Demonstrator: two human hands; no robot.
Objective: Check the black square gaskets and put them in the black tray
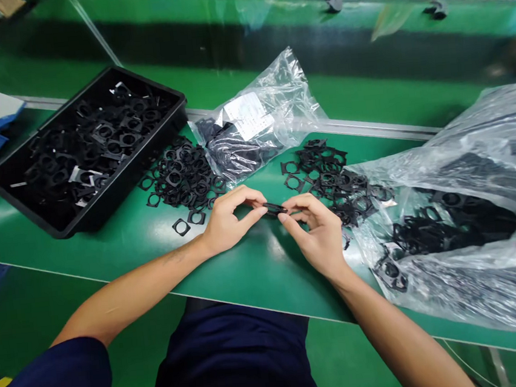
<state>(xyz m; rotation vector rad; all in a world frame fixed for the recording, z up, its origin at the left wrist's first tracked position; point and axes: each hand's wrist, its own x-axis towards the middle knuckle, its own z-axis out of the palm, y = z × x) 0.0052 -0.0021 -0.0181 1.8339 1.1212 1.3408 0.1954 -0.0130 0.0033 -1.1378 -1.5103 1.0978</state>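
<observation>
Between my two hands, just above the green table, is a small black plastic ring part, seen nearly edge-on. My left hand pinches its left end between thumb and fingers. At its right end, the thumb and fingers of my right hand close on it too. Whether it is one piece or two pressed together I cannot tell. Left of my hands lies a pile of flat black square-edged rings, with a few loose ones nearer me. Behind my right hand spreads another pile of black ring parts.
A black bin full of black parts stands at the left. A clear bag with a white label lies behind my hands. At the right, a large open plastic bag spills black parts. A raised ledge runs along the back.
</observation>
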